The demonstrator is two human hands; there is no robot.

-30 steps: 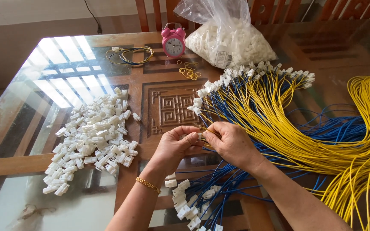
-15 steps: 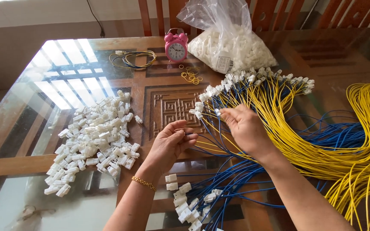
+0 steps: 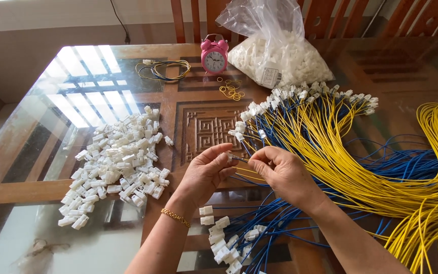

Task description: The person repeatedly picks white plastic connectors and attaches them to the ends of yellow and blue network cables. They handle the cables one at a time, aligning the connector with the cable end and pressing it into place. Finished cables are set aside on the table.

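Observation:
My left hand and my right hand meet over the middle of the glass-topped table. The left fingers pinch a small white plastic connector. A thin wire end is pinched in the right fingers and touches that connector. Behind the hands fans a large bundle of yellow and blue wires, their far ends fitted with white connectors. A pile of loose white connectors lies to the left of my left hand.
A pink alarm clock and a clear bag of white connectors stand at the back. Rubber bands and a small wire coil lie near them. More yellow wires loop at right; blue wires with connectors lie near me.
My right hand reached out to the wire bundle half a second ago and has come back to my left hand with a wire end. The left hand stayed put.

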